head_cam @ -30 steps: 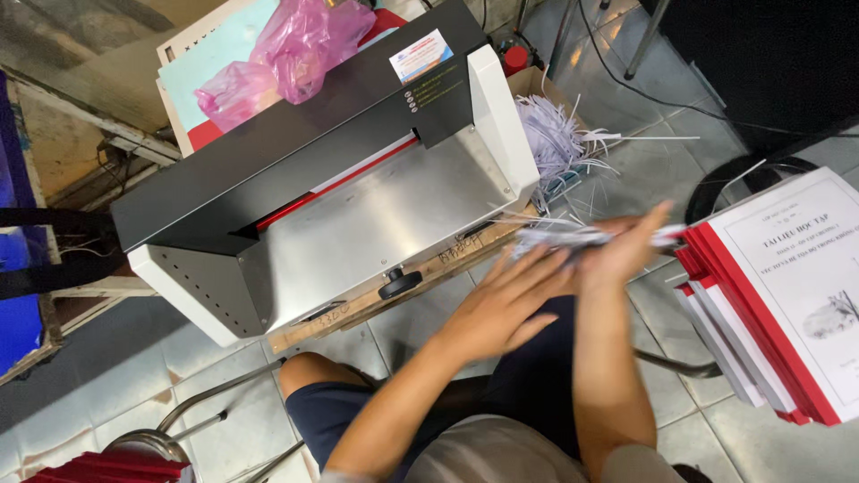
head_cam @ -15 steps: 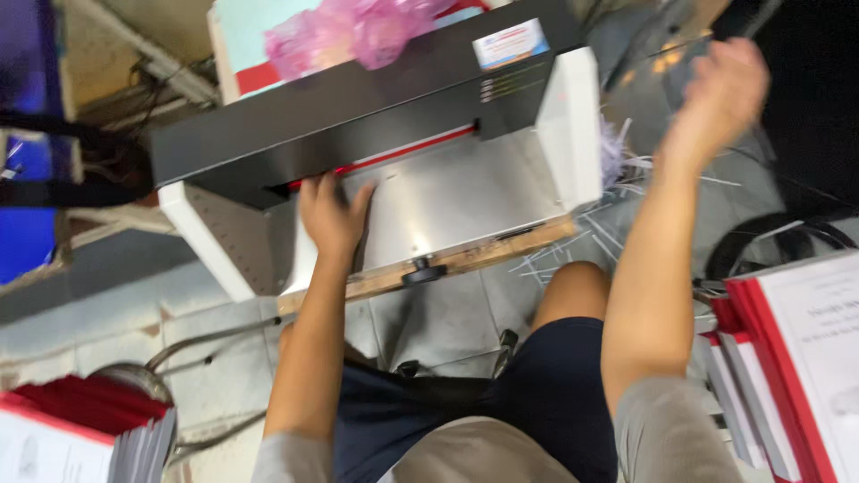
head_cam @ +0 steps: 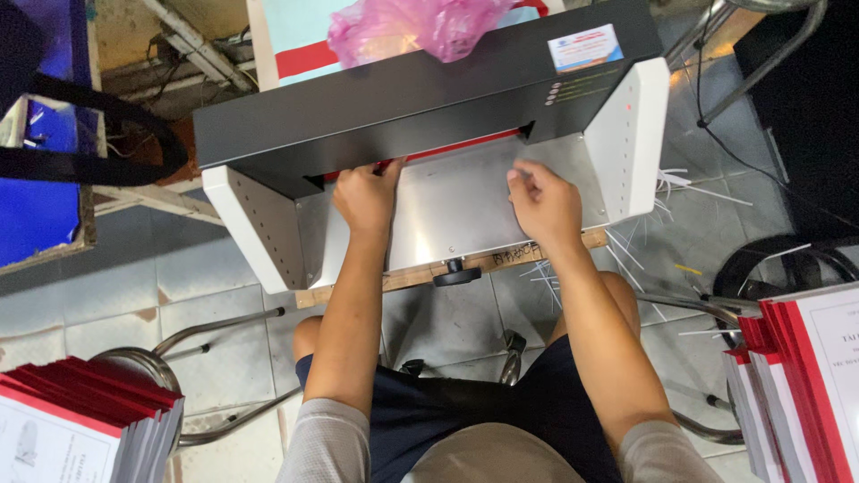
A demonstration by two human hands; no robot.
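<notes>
Reaching both hands onto the steel bed of a paper cutter (head_cam: 429, 116), a seated person works at the machine from above. Half a second ago only the left hand was at the bed, and the right hand was raised high toward the machine's right side; a second ago both hands were gathered at a loose sheaf of paper near the bed's right end. Now the right hand has come down and both rest on the bed (head_cam: 447, 219).

The left hand (head_cam: 367, 199) sits at the bed's back edge on the left, knuckles up, fingertips tucked under the dark hood beside the red strip (head_cam: 474, 143). Its grip is curled and narrow; whether it pinches paper I cannot tell. The right hand (head_cam: 544, 204) lies toward the bed's right back corner, fingers bent together as if pinching something thin, though no sheet shows clearly against the pale metal.

The change suggests the paper has gone under the hood and the hands are now squaring it there, though the stack itself is hidden.

A wooden strip with a black knob (head_cam: 456, 274) runs along the bed's front edge. Paper trimmings (head_cam: 667, 192) litter the tiled floor to the right. Red-spined booklets (head_cam: 796, 376) are stacked at lower right, and more (head_cam: 80, 407) at lower left. A pink bag (head_cam: 420, 27) lies on top of the cutter.
</notes>
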